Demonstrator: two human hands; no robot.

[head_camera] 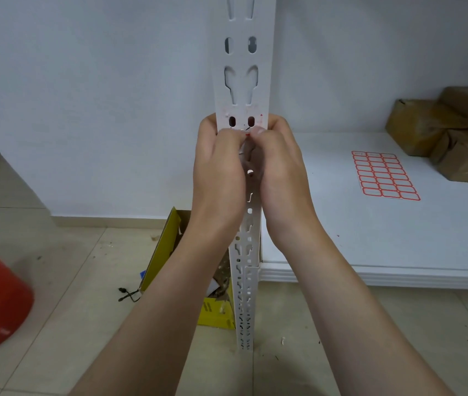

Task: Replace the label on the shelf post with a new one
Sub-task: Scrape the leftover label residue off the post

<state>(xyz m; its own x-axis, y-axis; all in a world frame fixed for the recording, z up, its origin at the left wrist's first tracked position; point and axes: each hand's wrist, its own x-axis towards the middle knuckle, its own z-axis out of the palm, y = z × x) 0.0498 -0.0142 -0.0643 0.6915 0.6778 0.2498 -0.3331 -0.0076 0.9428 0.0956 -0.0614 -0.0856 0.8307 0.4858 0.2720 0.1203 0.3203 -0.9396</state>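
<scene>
Single view, head-worn, wide-angle. It faces forward and down, squarely at the shelf post, which runs up the centre of the frame from the floor to beyond the top edge. The post tapers sharply toward the floor, consistent with a near, high vantage. The left hand and right hand reach in from the bottom edge and fill the middle. The shelf is seen from above at right; the wall stands behind.
</scene>
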